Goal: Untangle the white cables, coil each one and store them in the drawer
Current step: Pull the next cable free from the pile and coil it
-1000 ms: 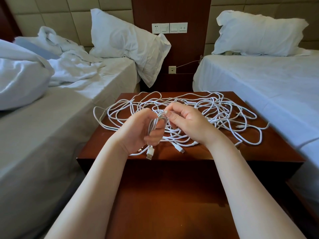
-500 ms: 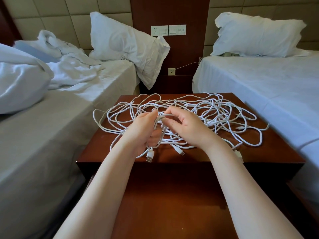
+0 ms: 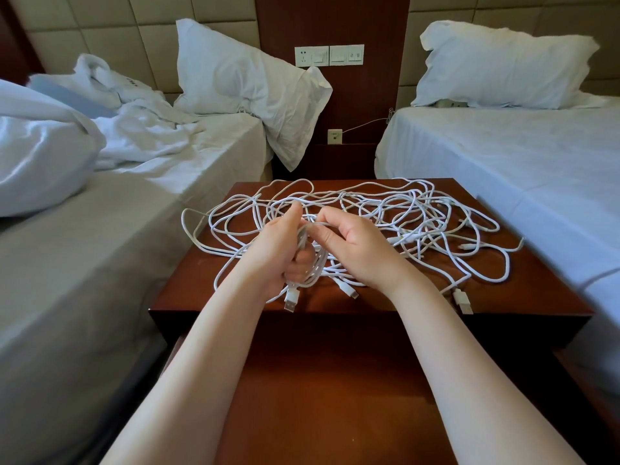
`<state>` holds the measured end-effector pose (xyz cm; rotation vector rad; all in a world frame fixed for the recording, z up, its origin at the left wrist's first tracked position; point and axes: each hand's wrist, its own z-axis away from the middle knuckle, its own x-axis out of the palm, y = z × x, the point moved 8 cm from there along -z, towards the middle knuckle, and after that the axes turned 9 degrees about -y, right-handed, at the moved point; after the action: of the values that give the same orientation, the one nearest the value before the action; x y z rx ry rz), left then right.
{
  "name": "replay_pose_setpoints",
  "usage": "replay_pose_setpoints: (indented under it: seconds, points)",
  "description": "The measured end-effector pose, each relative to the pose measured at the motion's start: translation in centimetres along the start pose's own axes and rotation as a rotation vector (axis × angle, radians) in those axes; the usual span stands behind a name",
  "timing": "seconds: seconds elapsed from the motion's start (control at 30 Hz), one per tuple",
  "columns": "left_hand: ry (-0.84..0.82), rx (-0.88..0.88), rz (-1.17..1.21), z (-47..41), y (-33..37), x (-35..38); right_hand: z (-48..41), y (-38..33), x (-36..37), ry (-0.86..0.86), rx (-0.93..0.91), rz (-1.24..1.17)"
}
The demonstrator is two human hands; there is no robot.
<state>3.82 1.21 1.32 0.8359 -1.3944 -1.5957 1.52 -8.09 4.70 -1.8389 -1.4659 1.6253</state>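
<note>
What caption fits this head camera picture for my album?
Left hand and right hand hold a looped thin white cable over tangled white cables on a dark wooden nightstand.

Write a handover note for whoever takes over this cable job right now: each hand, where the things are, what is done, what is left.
Left hand grips a partly wound coil, its USB plug hanging below.
Right hand pinches a strand at the coil's top.
Remaining white cables lie tangled on the nightstand.
Done: one coil begun. Left: finish it, untangle and coil the others, store all in the drawer.
</note>
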Motion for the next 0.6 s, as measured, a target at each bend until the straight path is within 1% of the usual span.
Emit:
replay_pose_setpoints:
  seconds: [0.1,0.2,0.23,0.3,0.37,0.4,0.47,0.6]
  points:
    - [0.136,0.09,-0.026,-0.3,0.6,-1.2,0.0,-0.3,-0.2,0.061,-0.01,0.031]
    - [0.249,0.219,-0.079,0.1,1.5,-2.3,0.2,-0.1,-1.1,0.185,0.008,0.009]
    - [0.256,0.286,-0.128,0.3,2.1,-2.5,0.3,0.1,-1.7,0.236,0.019,-0.019]
    - [0.253,0.436,-0.307,0.9,3.1,-2.2,0.5,0.6,-2.7,0.314,0.048,-0.093]
    - [0.267,0.573,-0.507,1.6,3.7,-1.2,0.7,1.1,-3.2,0.351,0.08,-0.152]
    - [0.29,0.632,-0.562,1.9,3.9,-0.7,0.7,1.2,-3.2,0.362,0.094,-0.164]
    - [0.33,0.701,-0.56,2.0,3.7,-0.1,0.7,1.2,-3.2,0.386,0.114,-0.163]
    - [0.443,0.727,-0.388,2.2,3.3,-0.6,0.6,0.5,-2.5,0.432,0.112,-0.176]
